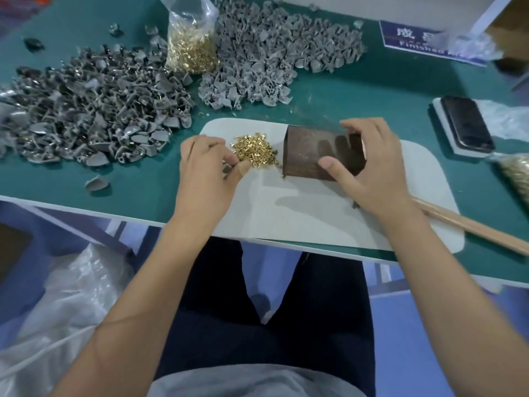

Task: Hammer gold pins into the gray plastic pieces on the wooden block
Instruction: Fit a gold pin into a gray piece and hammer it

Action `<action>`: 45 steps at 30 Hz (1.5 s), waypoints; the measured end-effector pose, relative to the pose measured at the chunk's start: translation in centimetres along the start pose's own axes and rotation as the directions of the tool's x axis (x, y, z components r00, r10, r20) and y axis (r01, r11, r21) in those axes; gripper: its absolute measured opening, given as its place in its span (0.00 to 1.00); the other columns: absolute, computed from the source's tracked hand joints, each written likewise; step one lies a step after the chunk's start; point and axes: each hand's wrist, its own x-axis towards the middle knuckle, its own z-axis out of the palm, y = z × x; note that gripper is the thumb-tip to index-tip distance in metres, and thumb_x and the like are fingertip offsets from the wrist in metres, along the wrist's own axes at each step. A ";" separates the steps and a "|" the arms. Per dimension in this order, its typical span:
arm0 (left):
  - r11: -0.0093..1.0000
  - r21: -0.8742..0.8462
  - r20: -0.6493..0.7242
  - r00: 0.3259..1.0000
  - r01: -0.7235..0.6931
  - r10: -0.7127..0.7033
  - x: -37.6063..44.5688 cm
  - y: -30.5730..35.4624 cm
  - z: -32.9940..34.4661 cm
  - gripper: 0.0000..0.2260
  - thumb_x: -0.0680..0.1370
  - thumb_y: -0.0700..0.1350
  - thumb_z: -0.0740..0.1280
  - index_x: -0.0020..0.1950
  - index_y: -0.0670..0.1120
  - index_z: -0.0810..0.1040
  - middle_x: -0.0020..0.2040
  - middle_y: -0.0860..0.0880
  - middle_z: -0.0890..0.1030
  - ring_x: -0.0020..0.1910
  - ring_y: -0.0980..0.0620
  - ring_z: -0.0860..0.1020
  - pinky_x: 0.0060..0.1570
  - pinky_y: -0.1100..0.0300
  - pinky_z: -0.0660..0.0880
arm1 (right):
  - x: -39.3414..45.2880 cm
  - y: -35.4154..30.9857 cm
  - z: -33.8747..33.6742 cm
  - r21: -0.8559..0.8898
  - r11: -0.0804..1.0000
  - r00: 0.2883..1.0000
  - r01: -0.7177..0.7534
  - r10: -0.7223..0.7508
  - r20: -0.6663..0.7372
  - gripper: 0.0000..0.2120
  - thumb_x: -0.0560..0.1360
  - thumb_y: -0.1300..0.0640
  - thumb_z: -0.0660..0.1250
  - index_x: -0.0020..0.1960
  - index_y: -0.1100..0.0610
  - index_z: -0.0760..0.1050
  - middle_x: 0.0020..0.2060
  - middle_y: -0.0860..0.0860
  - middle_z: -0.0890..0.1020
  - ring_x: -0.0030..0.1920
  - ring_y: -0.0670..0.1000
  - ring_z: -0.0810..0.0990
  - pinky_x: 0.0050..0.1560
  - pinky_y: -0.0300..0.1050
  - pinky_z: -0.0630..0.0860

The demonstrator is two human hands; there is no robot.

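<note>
Bare forearms, no sleeves – dark navy trousers [274,325] – grey shirt hem [257,383].

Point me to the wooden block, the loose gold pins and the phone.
wooden block [310,156]: head view, bare top face left of the fingers.
loose gold pins [254,150]: head view, middle of the heap.
phone [466,126]: head view, middle of the dark screen.

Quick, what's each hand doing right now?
Left hand: pinching at the loose gold pins.
Right hand: grip around the wooden block.
</note>
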 end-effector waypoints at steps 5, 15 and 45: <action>1.000 -0.003 0.013 1.000 -0.010 0.010 -0.2 0.5 -0.4 0.11 0.76 0.52 0.74 0.49 0.46 0.79 0.55 0.50 0.78 0.65 0.47 0.67 0.58 0.69 0.58 | -0.3 0.2 0.3 -0.011 1.000 0.991 0.025 -0.027 -0.132 0.23 0.79 0.41 0.68 0.59 0.60 0.79 0.52 0.55 0.80 0.54 0.58 0.77 0.58 0.56 0.74; 0.994 -0.104 0.035 0.999 0.028 -0.024 -1.1 0.1 -1.7 0.09 0.75 0.47 0.76 0.51 0.47 0.80 0.52 0.55 0.76 0.59 0.52 0.75 0.54 0.77 0.64 | -0.1 -0.7 0.7 -0.043 0.975 0.946 0.217 -0.221 -0.235 0.14 0.80 0.50 0.70 0.40 0.57 0.80 0.38 0.49 0.81 0.44 0.57 0.76 0.48 0.55 0.70; 0.986 -0.112 0.135 0.981 -0.122 0.137 -1.7 4.1 0.9 0.04 0.78 0.44 0.72 0.51 0.50 0.80 0.44 0.55 0.78 0.44 0.61 0.72 0.47 0.61 0.73 | -0.7 -5.8 3.0 -0.271 0.897 0.928 -0.348 0.290 -0.233 0.35 0.65 0.18 0.61 0.48 0.50 0.72 0.52 0.46 0.77 0.58 0.54 0.74 0.56 0.54 0.68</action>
